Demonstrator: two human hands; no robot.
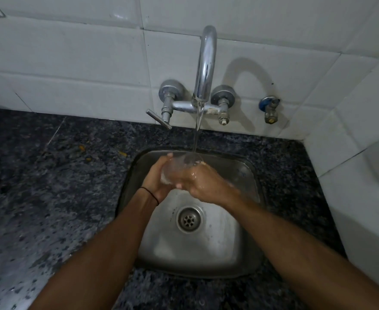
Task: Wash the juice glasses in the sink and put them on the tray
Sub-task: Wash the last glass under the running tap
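Note:
A clear juice glass (pixel 177 167) is held tilted over the steel sink (pixel 246 175), its mouth toward the wall. Water from the chrome tap (pixel 205 68) runs into it. My left hand (pixel 156 177) wraps the glass from the left and below, a black band on its wrist. My right hand (pixel 203 182) grips it from the right, wet, with fingers over the glass's side. Parts of the glass are hidden by both hands. No tray is in view.
Dark speckled granite counter (pixel 50 186) surrounds the sink, wet at the lower left. The drain (pixel 189 219) sits at the basin's centre. White tiled walls stand behind and to the right. A small blue-handled valve (pixel 269 109) sticks out of the wall right of the tap.

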